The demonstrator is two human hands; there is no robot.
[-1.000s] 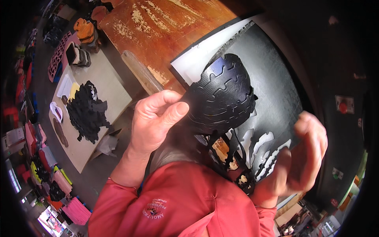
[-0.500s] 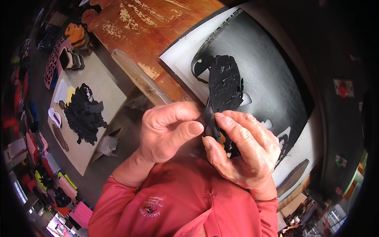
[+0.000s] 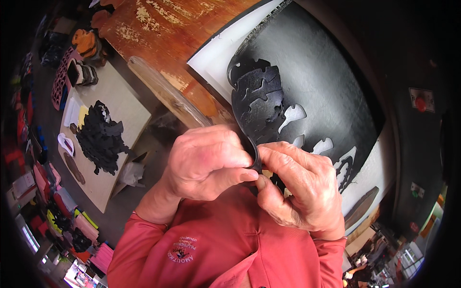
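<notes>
A large black leather-like sheet lies before me, with several shapes cut out of it so the white board shows through. Its near left part is lifted and curled into a flap, which has a ribbed surface and curved cut lines. My left hand pinches the flap's edge between thumb and bent fingers. Close against it, my right hand is closed on the same edge, thumb below and fingers above. The fingers hide where the material is gripped.
A pale side table at left holds a pile of black cut pieces. Beyond the sheet is a worn brown wooden surface. A plastic-wrapped roll sticks out between them. A dark machine panel with a red button stands at right.
The black flap has turned over, now showing its ribbed face and cut lines. My hands have drawn together on its edge, the left shifting slightly right and down.
</notes>
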